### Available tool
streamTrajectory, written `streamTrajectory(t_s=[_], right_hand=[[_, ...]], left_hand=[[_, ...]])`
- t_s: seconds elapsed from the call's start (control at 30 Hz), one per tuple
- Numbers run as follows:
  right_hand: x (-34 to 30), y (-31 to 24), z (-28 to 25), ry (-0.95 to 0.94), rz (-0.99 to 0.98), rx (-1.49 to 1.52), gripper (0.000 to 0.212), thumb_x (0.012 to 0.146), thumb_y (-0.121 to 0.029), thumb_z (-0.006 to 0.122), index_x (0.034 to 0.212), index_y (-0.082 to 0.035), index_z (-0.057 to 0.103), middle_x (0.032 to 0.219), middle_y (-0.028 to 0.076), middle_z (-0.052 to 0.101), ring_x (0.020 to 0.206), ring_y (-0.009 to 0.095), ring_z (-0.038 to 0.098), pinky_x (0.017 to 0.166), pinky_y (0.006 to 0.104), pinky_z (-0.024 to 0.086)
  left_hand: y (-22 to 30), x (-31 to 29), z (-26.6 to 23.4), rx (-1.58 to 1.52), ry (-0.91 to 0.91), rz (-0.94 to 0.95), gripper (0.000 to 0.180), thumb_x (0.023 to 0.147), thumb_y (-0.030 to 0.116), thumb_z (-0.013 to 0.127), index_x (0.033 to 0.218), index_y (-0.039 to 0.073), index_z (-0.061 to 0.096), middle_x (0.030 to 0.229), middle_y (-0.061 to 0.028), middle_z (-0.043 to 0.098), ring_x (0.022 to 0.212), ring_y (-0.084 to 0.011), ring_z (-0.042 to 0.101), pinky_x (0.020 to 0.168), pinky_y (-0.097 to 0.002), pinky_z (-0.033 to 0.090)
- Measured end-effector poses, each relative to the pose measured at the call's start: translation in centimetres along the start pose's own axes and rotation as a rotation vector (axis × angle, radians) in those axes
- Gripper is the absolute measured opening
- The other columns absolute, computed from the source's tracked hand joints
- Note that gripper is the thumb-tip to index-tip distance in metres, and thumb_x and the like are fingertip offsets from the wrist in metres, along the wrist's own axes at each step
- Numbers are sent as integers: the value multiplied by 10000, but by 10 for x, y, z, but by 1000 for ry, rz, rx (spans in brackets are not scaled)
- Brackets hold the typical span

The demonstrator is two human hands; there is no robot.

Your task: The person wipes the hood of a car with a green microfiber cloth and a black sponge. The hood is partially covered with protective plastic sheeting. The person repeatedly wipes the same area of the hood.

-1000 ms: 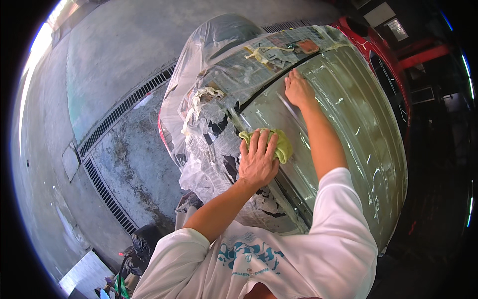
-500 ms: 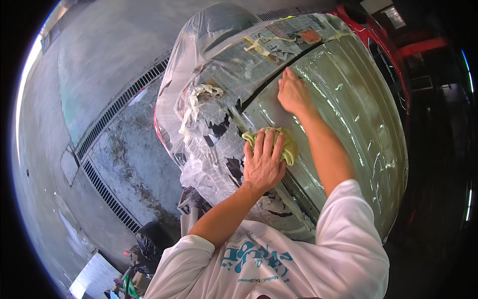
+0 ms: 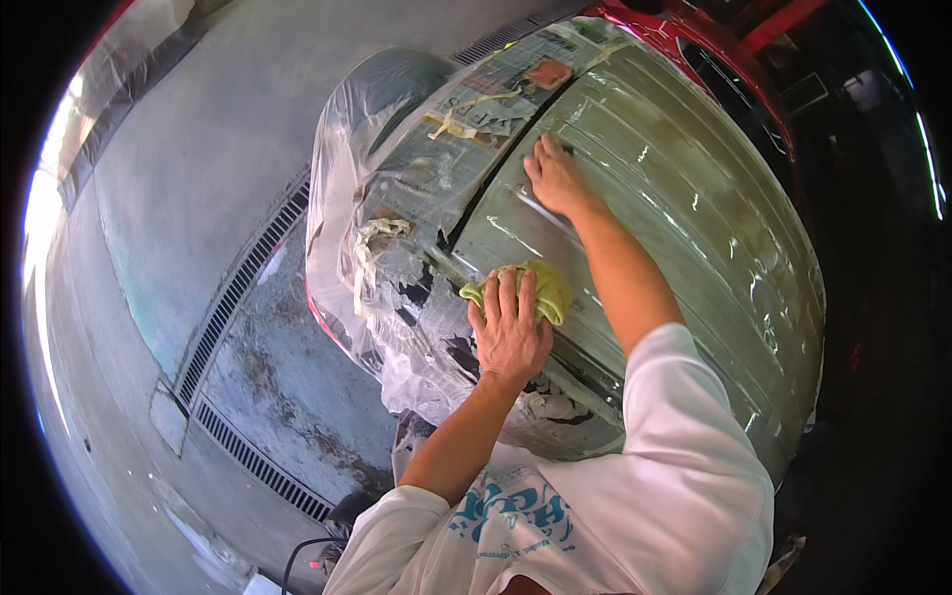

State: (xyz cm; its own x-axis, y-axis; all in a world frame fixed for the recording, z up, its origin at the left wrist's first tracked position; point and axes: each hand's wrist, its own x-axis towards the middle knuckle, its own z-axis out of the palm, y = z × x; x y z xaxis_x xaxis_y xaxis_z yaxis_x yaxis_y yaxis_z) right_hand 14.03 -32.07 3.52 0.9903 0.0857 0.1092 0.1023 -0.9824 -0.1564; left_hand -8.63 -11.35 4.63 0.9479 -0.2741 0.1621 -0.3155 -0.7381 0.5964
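A large ribbed vehicle panel, greenish beige and shiny with wet streaks, spreads out under my hands. My left hand lies over a bunched yellow-green cloth at the panel's near left edge, its fingers across the top of it. Farther up, my right hand rests on the panel close to the dark gap along its left side. Its fingers are curled, and a small dark bit shows beside them; what they hold is hidden.
Clear plastic sheeting and torn masking paper cover the bodywork left of the gap. An orange-red pad lies on the covered part at the far end. A red car stands beyond. Floor drain grates run along the left.
The view has shifted and turned slightly. My right hand stays near the gap with its fingers still curled, and my left hand keeps to the cloth at the edge.
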Motion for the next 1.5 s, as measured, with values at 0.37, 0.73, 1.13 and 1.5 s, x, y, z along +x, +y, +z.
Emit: streamTrajectory(t_s=[0.37,0.73,1.13,1.5], right_hand=[[-259,187,-82,21,634,-194,617,1116,-375,451,1606,0,412,1697,244,361,1582,437,319,1291,542,295],[-3,179,-48,-13,217,46,543,1121,-325,385,1483,38,564,1643,228,461,1532,368,431,1287,461,345],[-73,230,-48,90,242,-82,513,1095,-278,497,1497,33,564,1611,276,480,1525,437,424,1269,510,364],[77,108,-24,192,209,93,422,1022,-374,673,1186,6,760,1309,202,684,1237,368,657,1040,473,566]], left_hand=[[-3,-4,16,54,61,-75,776,852,202,655,1586,107,422,1639,-178,402,1555,-433,315,1190,-674,253],[0,1,19,152,147,2,714,882,221,621,1556,56,454,1575,-198,485,1494,-433,393,1214,-593,261],[12,3,18,151,101,-27,683,900,231,622,1543,54,475,1569,-215,489,1478,-443,419,1190,-592,287],[5,-1,13,109,93,-53,755,828,196,668,1546,66,470,1595,-203,450,1504,-443,376,1203,-606,245]])
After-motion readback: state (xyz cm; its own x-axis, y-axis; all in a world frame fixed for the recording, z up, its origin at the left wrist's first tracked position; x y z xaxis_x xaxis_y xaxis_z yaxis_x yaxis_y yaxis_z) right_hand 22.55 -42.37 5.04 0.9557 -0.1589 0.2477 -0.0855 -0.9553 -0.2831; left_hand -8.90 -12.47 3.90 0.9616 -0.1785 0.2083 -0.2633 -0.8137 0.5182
